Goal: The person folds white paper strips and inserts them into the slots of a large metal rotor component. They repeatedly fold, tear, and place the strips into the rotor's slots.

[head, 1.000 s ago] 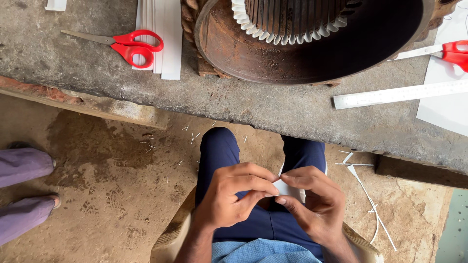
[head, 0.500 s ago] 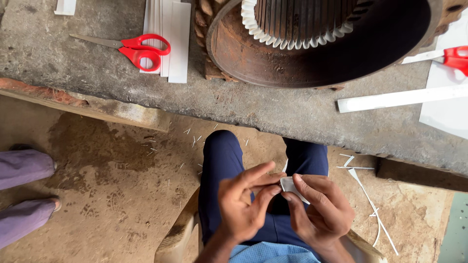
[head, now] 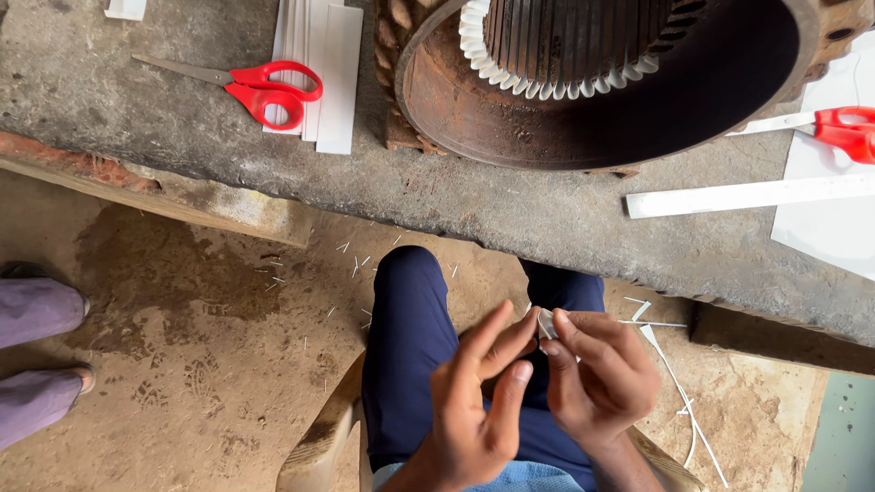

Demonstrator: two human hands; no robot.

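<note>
Both of your hands meet over your lap, pinched together on one small white paper strip. Your left hand presses its thumb and forefinger against the strip's near side, and your right hand grips it from the other side with fingertips closed on it. The strip sits between the two sets of fingertips, above your dark blue trousers. Only a short folded bit shows, so its long axis is hard to read; the visible edge seems to run away from you toward the bench, tilted slightly left.

Ahead of you lies the concrete bench, and on it stands a big rusty motor stator with white paper liners poking from its slots. To its left, red scissors rest on a stack of white paper strips, blades pointing left. On the right lie a long white strip, a white sheet and a second pair of red scissors. Paper offcuts litter the dirt floor beside your right knee. Someone else's feet in purple trousers stand at the far left, well apart from you.
</note>
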